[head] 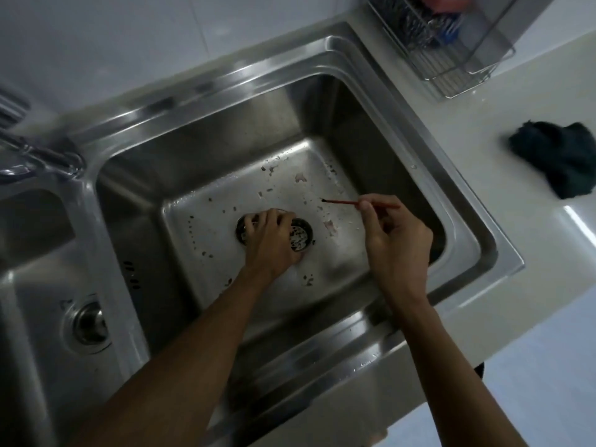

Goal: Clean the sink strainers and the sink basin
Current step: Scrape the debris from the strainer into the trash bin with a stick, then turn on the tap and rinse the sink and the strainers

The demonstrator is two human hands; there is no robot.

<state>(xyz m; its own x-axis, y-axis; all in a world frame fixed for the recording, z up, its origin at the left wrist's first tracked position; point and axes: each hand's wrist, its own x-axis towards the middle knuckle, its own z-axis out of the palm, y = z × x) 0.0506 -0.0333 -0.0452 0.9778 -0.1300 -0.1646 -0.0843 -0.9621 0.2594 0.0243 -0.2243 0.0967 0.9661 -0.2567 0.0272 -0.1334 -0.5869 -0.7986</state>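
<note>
Large sink basin [354, 130]: food scraps [300, 178] scattered over floor; at centre drain, strainer [301, 237] holding bits of debris, gripped by left hand [270, 241]. Above floor, right of strainer: right hand [395, 235] pinching thin red stick [342, 201]. Smaller basin [32, 285] left of it: second strainer [89, 322] seated.

Pale countertop [483, 162] holding a recessed double-basin steel sink [354, 72], wire dish rack [451, 59] at the far corner, crumpled dark cloth [561, 156] near the right edge
</note>
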